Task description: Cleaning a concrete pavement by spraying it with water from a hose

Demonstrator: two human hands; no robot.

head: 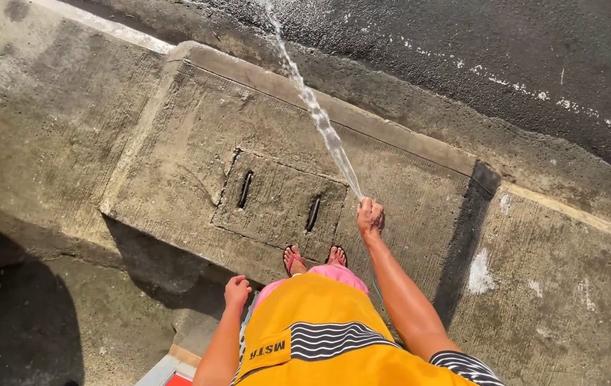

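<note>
Outdoors, seen from the head camera looking straight down. Right hand (370,216) raised forward, fingers closed tight around the end of a hose; the hose itself is mostly hidden by the fist, only a thin length shows below the forearm near the hip. Water jet (316,111) leaves the top of the fist and runs up and to the left, crossing the concrete slab (176,143) and its raised kerb edge (334,111), landing on the dark wet asphalt (462,43) beyond.

Left hand (237,292) hangs low beside the body, fingers loosely curled, holding nothing, touching nothing; grip half closed on air.

Feet in pink sandals (293,259) stand on the slab, toes just at the near edge of the square drain cover (280,204), which has two slotted handles. Slab drops off on the left to a lower, shaded floor; step edge runs just beside the left hand. To the right a dark shadowed gap (473,214) cuts the kerb. Open concrete lies on the right of the arm. A painted line runs along the left part of the kerb. Yellow and striped clothing fills the bottom of the view.
</note>
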